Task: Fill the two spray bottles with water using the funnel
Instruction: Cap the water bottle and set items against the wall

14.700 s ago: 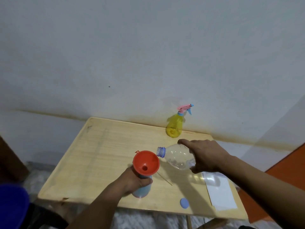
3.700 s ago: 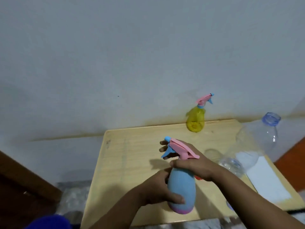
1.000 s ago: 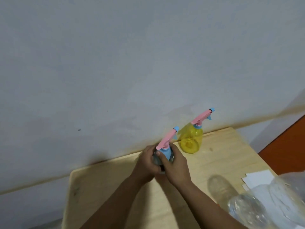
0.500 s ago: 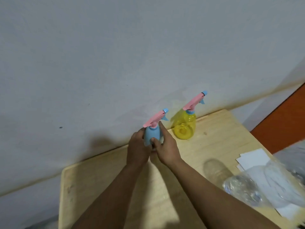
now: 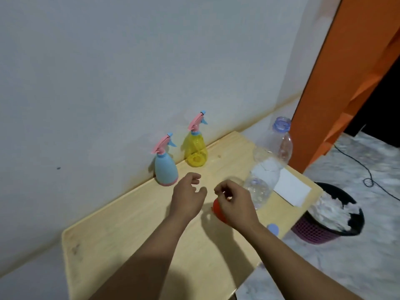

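Bottles: blue plastic spray bottle (image 5: 166,169) and yellow translucent spray bottle (image 5: 195,152), capped, upright by the wall.
Your grip: left hand (image 5: 187,197) loose, empty; right hand (image 5: 234,203) curled over the orange plastic funnel (image 5: 217,210) on the wooden worktop (image 5: 134,234).
Progress: likely finished; fill levels unreadable.

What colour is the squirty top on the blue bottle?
Pink, with a blue nozzle tip, on the blue spray bottle; head view.
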